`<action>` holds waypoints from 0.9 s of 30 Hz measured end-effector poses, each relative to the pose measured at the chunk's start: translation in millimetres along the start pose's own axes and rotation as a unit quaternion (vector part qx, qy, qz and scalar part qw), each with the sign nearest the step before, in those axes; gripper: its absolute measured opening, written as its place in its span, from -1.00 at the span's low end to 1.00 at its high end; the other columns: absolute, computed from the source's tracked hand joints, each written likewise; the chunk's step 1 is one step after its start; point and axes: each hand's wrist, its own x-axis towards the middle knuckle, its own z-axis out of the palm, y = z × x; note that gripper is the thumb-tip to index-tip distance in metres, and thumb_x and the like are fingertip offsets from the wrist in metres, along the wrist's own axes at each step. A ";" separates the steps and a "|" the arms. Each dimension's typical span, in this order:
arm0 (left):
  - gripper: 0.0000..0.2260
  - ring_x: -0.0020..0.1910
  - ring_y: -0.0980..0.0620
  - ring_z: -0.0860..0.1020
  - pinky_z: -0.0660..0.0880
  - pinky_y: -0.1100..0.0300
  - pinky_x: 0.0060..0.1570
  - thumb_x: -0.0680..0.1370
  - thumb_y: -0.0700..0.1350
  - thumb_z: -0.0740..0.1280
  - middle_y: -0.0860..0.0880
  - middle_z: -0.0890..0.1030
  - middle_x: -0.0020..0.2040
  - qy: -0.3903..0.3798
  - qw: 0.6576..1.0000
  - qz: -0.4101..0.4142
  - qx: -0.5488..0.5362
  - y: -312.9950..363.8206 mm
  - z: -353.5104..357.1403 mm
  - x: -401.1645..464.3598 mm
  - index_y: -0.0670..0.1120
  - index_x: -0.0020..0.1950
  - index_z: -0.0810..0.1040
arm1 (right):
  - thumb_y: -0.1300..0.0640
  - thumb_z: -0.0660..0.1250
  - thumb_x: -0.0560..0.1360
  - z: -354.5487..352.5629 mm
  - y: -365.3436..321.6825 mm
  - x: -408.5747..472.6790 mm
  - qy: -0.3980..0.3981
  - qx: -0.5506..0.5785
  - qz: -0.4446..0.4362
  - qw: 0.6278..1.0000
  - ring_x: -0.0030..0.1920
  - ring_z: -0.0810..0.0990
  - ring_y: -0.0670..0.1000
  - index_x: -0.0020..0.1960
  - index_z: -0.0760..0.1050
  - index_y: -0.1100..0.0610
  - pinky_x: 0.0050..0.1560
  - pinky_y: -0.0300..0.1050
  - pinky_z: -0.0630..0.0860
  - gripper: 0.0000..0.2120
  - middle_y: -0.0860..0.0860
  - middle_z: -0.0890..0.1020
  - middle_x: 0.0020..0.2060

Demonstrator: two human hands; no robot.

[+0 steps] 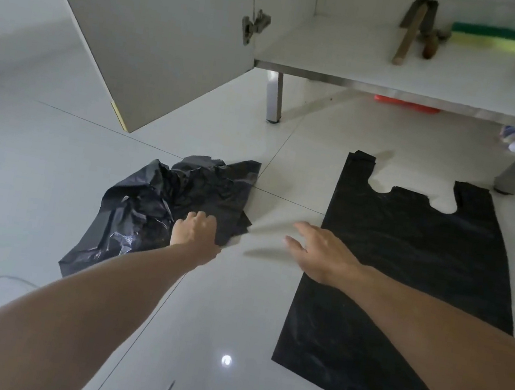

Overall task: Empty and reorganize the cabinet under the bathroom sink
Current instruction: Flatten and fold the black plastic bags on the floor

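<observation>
Two black plastic bags lie on the white tiled floor in front of the cabinet. One crumpled bag sits left of centre; one flat bag with two carrying handles lies spread out to the right, its handles pointing toward the cabinet. The two bags are near each other but apart. The left hand rests on the near right corner of the crumpled bag, fingers curled onto the plastic; whether they actually pinch it cannot be told. The right hand is spread, fingers straight and apart, holding nothing, over the left edge of the flat bag; whether it touches cannot be told. One cabinet door stands open at left, with one metal hinge visible. On the cabinet floor: one brush with a wooden handle, one green-and-yellow sponge, and blurred blue and pale items at the far right. Two metal legs support the cabinet; one red object lies beneath it.
</observation>
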 end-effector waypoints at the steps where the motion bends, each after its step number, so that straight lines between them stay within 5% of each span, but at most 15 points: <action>1: -0.59 0.20 -0.06 0.44 0.43 0.07 0.12 0.46 0.12 0.41 -0.04 0.50 0.16 0.007 1.000 0.007 -0.005 -2.0 6.8 1.4 -0.07 0.19 0.47 | -0.12 0.05 0.66 3.0 -3.8 5.4 -0.002 0.008 0.006 1.000 0.22 0.51 0.17 0.41 0.31 0.17 0.21 0.12 0.45 -0.53 0.15 0.50 0.28; 4: -0.60 0.23 -0.04 0.41 0.38 0.08 0.16 0.48 0.14 0.39 -0.03 0.47 0.17 0.022 0.999 0.024 -0.015 -6.1 23.1 7.4 -0.05 0.21 0.47 | -0.13 0.07 0.66 12.2 -10.7 20.3 0.001 0.031 0.019 0.999 0.24 0.51 0.18 0.45 0.29 0.14 0.23 0.14 0.47 -0.52 0.14 0.51 0.30; 11: -0.79 0.12 -0.01 0.40 0.31 0.18 0.03 0.55 -0.18 0.25 0.03 0.52 0.03 0.048 0.997 0.040 -0.045 -13.5 42.2 21.5 -0.04 0.06 0.65 | -0.17 0.09 0.64 22.7 -5.7 45.2 0.011 0.078 0.040 0.996 0.30 0.50 0.16 0.49 0.27 0.11 0.27 0.08 0.44 -0.48 0.13 0.51 0.33; 17: -0.82 -0.08 -0.11 0.49 0.34 0.13 -0.17 0.50 -0.23 0.24 0.01 0.52 -0.23 0.135 0.969 0.030 -0.204 -2.4 10.9 19.2 -0.11 -0.21 0.62 | -0.15 0.15 0.63 16.7 -2.0 59.3 0.029 0.138 0.053 0.989 0.23 0.54 0.11 0.46 0.33 0.13 0.22 -0.02 0.47 -0.49 0.08 0.57 0.24; 21: -0.85 -0.12 -0.14 0.53 0.48 0.06 -0.13 0.54 -0.24 0.23 -0.07 0.62 -0.12 0.178 0.929 0.029 -0.322 -0.2 -36.3 20.2 -0.15 -0.05 0.60 | -0.08 0.25 0.61 -2.5 -11.6 71.8 0.059 0.168 0.038 0.983 0.27 0.52 0.11 0.47 0.32 0.10 0.24 -0.07 0.46 -0.51 0.08 0.54 0.29; 25: -0.83 -0.08 -0.14 0.47 0.26 0.11 -0.16 0.61 -0.25 0.11 -0.11 0.53 -0.08 0.208 0.918 0.036 -0.337 -4.1 -93.4 20.0 -0.20 0.10 0.47 | 0.06 0.34 0.57 -30.4 -29.1 82.2 0.117 0.184 -0.015 0.976 0.15 0.58 0.11 0.47 0.30 0.06 0.08 -0.08 0.53 -0.50 0.10 0.56 0.25; 27: -0.84 -0.09 -0.09 0.40 0.16 0.20 -0.18 0.62 -0.23 0.11 -0.08 0.47 -0.08 0.216 0.912 0.036 -0.346 -3.1 -122.4 15.8 -0.20 0.15 0.41 | 0.11 0.41 0.49 -43.9 -38.4 84.4 0.145 0.169 -0.042 0.974 0.17 0.55 0.11 0.49 0.26 0.05 0.17 -0.04 0.52 -0.38 0.11 0.51 0.28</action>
